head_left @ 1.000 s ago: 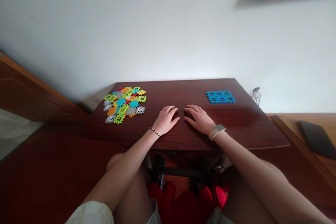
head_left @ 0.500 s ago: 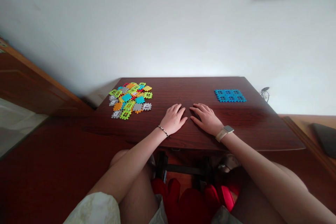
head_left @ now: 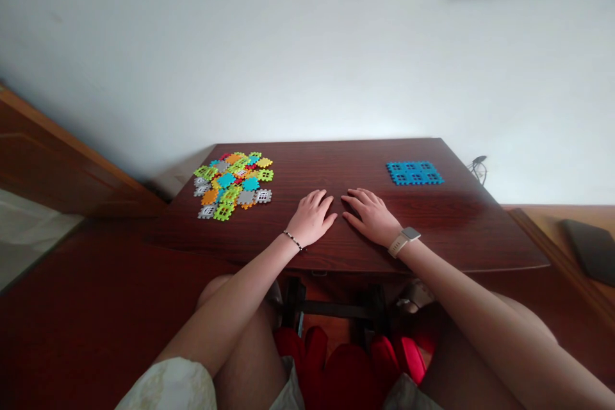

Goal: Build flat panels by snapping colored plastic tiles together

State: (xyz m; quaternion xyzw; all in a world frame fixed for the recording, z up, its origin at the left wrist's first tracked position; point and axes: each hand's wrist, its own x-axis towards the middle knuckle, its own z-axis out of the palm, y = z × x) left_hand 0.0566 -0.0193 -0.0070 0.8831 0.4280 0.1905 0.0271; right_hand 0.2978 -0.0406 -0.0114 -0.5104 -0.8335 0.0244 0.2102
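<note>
My left hand [head_left: 313, 217] and my right hand [head_left: 371, 216] both lie flat, palms down, side by side on the middle of a dark wooden table [head_left: 480, 230], holding nothing. To the left of my left hand sits a loose pile of coloured interlocking plastic tiles [head_left: 233, 184] in green, orange, blue, grey and yellow. Toward the far right corner lies a flat panel of joined blue tiles [head_left: 414, 173]. A beaded bracelet circles my left wrist and a watch [head_left: 403, 239] sits on my right wrist.
A white wall rises behind the table. A cable [head_left: 477, 166] hangs off the table's far right edge. A dark flat object [head_left: 590, 248] lies on a wooden surface at the right. Under the table are my knees and something red [head_left: 346, 365].
Only the camera view has shifted slightly; both hands stay flat in the same spot on the table and the tiles have not moved.
</note>
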